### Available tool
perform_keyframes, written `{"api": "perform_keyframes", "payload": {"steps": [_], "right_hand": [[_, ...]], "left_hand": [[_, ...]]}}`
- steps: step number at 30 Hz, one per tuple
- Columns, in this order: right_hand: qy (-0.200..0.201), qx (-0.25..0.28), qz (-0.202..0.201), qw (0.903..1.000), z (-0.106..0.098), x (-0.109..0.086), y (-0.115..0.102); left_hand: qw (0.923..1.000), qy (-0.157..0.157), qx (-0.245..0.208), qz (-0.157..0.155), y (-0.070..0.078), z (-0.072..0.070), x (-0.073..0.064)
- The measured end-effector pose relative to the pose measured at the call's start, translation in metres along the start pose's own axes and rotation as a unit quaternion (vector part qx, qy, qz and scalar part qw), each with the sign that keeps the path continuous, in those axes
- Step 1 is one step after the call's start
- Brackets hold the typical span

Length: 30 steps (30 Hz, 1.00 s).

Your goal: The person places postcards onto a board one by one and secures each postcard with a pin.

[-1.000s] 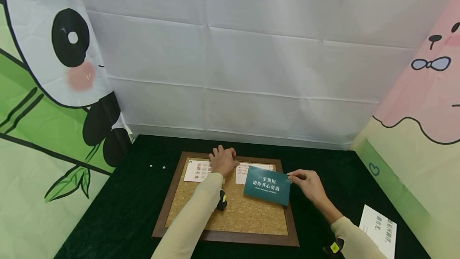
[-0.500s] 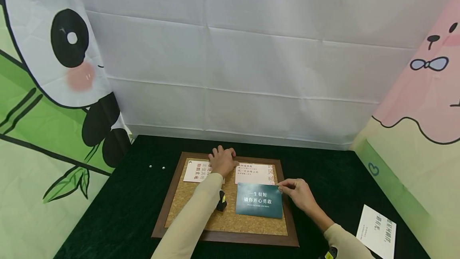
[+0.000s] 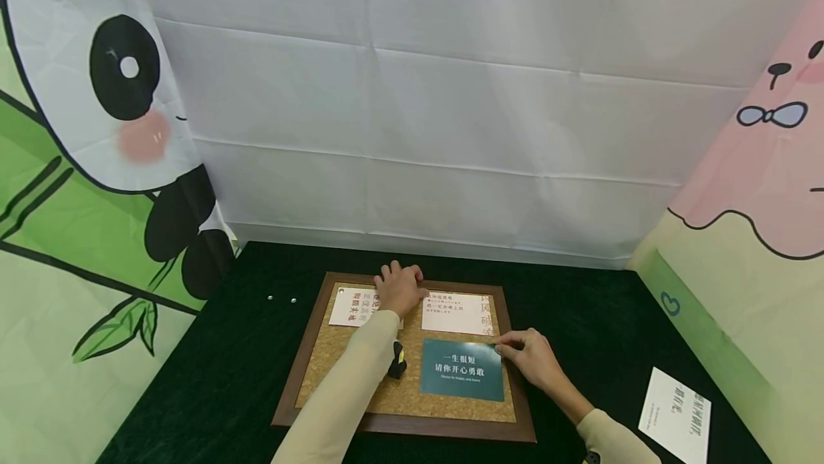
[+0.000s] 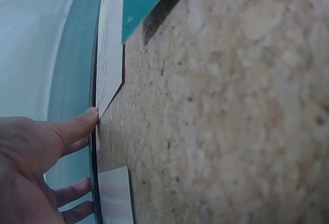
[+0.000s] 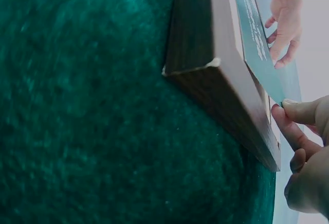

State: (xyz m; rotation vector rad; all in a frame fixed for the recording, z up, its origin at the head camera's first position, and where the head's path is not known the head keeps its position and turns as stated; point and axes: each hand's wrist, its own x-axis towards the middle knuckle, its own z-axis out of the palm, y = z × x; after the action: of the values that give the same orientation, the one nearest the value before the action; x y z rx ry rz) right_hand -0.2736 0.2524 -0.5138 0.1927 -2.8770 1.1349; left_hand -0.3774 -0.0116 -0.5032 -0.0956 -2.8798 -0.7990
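Nearer you than a second ago, the teal card [image 3: 461, 369] hangs over the right part of the corkboard [image 3: 347, 378], its far right corner pinched in your right grip [image 3: 531, 358]. Your left grip [image 3: 399, 289] rests, unclenched, on the corkboard's far edge.

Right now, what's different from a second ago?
The right-hand grip brought the teal card slightly left and toward the near edge of the corkboard, straightening it and uncovering the upper-right white card. Every picture shows it held. The left-hand grip stayed at the far edge.
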Motion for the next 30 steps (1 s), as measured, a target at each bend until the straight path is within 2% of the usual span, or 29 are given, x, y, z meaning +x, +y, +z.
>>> {"api": "perform_keyframes", "payload": {"steps": [8,15,22,25,30], "right_hand": [[0.006,-0.035,-0.006,0.9993,0.003,-0.002,0.001],[0.023,-0.064,-0.035,0.997,0.007,-0.002,0.004],[0.002,-0.091,-0.049,0.9947,-0.002,-0.006,0.0],[-0.026,-0.142,-0.07,0.9871,-0.011,-0.01,-0.006],[-0.09,-0.239,-0.091,0.9625,-0.018,-0.018,-0.013]], "left_hand": [[1.0,0.0,0.002,0.001,0.001,-0.001,-0.001],[1.0,0.005,-0.001,0.003,0.002,-0.002,-0.002],[1.0,0.003,-0.006,0.001,0.002,0.0,-0.001],[0.9999,0.007,-0.008,0.004,0.002,-0.001,0.0],[1.0,0.007,0.001,0.005,0.0,0.001,0.0]]}}
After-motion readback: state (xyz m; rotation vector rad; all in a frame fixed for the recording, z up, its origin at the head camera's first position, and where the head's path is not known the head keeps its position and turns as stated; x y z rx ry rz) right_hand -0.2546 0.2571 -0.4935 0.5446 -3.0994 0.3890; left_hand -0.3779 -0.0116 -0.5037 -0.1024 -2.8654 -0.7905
